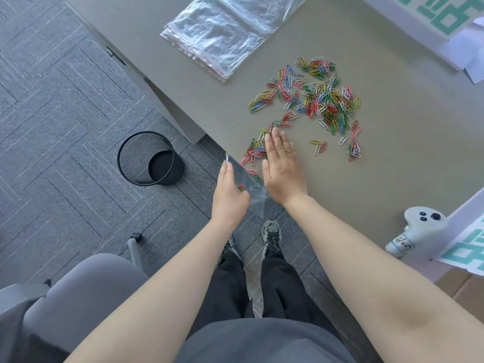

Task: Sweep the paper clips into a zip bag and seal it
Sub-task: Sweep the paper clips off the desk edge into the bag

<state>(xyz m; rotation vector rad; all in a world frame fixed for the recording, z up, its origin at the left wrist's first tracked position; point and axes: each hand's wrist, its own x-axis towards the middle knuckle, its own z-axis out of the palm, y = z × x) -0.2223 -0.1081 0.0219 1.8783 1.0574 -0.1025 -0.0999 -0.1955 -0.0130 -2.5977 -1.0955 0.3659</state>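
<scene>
Coloured paper clips [318, 102] lie scattered over the grey desk [379, 158], with a smaller bunch [252, 151] close to the desk's near edge. My left hand [229, 193] pinches the rim of a clear zip bag [252, 193] held just below that edge, its mouth open toward the desk. A few clips show inside the bag. My right hand [281, 167] lies flat on the desk, fingers together, right beside the small bunch of clips and the bag's mouth.
A stack of spare clear zip bags [225, 32] lies at the desk's far side. A white controller [416, 231] rests at the near right edge. Papers with green print [442, 17] sit far right. A black bin [150, 158] stands on the carpet; a grey chair [78, 292] is at left.
</scene>
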